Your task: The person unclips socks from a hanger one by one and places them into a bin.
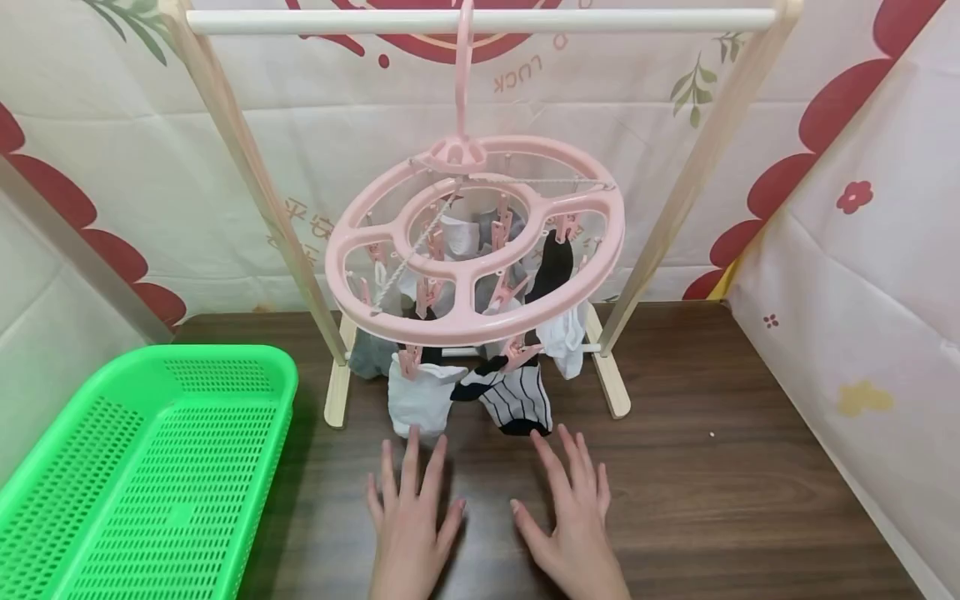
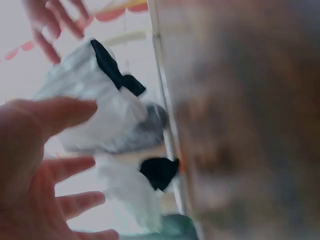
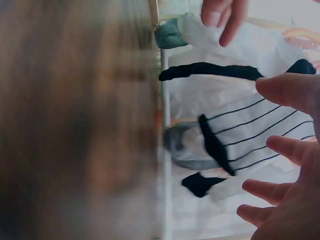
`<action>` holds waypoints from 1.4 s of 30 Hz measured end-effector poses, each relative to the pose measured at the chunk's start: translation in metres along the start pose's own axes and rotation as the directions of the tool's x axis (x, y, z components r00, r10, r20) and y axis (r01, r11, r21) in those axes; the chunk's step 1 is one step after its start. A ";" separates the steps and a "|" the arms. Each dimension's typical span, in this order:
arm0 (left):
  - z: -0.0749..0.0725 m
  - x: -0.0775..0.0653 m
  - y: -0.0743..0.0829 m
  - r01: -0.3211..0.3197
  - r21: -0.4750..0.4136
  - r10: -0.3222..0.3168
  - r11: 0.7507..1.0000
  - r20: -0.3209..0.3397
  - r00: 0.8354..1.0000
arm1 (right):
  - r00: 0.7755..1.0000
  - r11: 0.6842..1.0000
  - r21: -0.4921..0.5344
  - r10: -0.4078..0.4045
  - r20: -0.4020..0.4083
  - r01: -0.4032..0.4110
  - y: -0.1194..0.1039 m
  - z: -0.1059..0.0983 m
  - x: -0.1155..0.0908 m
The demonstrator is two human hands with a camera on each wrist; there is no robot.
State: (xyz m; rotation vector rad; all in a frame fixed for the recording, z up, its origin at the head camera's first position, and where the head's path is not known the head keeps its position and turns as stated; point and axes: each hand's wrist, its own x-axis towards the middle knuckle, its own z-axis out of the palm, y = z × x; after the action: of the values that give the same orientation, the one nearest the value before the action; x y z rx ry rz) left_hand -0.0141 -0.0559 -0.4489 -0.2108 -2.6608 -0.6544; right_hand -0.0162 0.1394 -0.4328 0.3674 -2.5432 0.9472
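In the head view a pink oval clip hanger (image 1: 468, 321) hangs by its hook from a rack, with several socks clipped beneath it. My left hand (image 1: 411, 525) is spread with nothing in it, fingertips just at the lower end of a white sock (image 1: 420, 396). My right hand (image 1: 577, 525), also spread and holding nothing, has its fingertips close to a white sock with black stripes (image 1: 522, 396). A black sock (image 1: 552, 265) and another white sock (image 1: 562, 340) hang at the right. Both wrist views show fingers apart beside the hanging socks, the striped sock (image 3: 255, 125) among them.
A green plastic basket (image 1: 282, 392) stands on the brown table (image 1: 712, 492) at the left. The wooden rack (image 1: 686, 158) has a white top bar (image 1: 600, 21) and feet on the table. Patterned cloth (image 1: 300, 125) lines the back and sides.
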 end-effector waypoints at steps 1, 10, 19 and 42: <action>-0.001 0.004 0.002 -0.016 -0.015 0.015 1.000 -0.023 1.000 | 1.000 1.000 0.011 -0.028 -0.014 0.028 -0.001 -0.004 0.004; -0.023 0.055 0.013 -0.153 -0.087 0.137 0.984 -0.169 0.976 | 0.961 0.968 -0.002 -0.249 -0.122 0.250 -0.008 -0.052 0.054; -0.035 0.090 0.025 -0.172 -0.384 0.136 0.907 -0.120 0.983 | 0.953 0.936 0.232 -0.217 -0.211 0.264 -0.027 -0.063 0.096; -0.040 0.108 0.047 -0.286 -0.590 0.196 0.755 -0.213 0.957 | 0.958 0.667 0.692 -0.138 -0.252 0.278 -0.048 -0.051 0.114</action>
State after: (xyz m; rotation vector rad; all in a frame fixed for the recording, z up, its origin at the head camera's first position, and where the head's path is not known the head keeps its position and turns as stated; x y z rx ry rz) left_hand -0.0885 -0.0281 -0.3529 -0.6526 -2.1410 -1.3780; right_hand -0.0850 0.1266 -0.3188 0.7401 -1.7994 1.7784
